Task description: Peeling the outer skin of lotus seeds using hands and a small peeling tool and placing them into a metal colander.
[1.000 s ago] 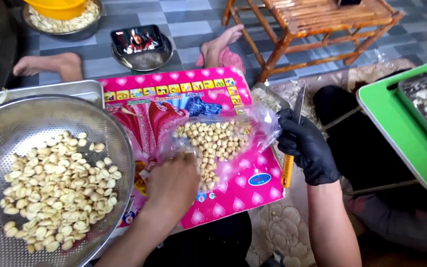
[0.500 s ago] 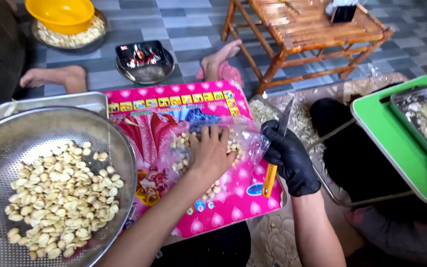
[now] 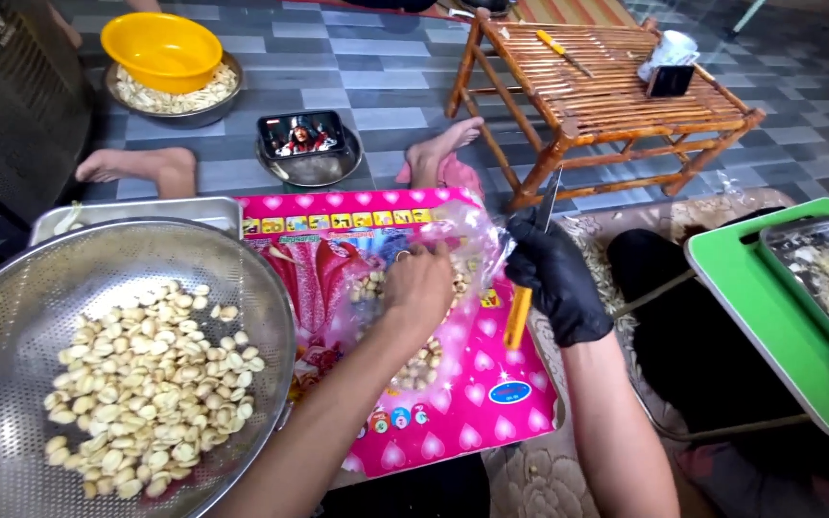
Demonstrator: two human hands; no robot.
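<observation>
Grey tiled floor lies beyond a pink heart-patterned board (image 3: 453, 422) serving as the surface. On it sits a clear plastic bag (image 3: 414, 297) of pale, rounded seeds; the bare left hand (image 3: 419, 288) reaches into it, grip hidden. The black-gloved right hand (image 3: 558, 278) clasps a yellow-handled knife (image 3: 520, 312), blade upright.

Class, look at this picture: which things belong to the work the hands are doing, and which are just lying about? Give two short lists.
In use:
left hand reaching into the clear bag of nuts
right hand, black-gloved, holding the yellow-handled knife
pink board beneath
metal colander of nuts

Lying about:
phone in a metal bowl
yellow bowl
bamboo stool
green tray
</observation>
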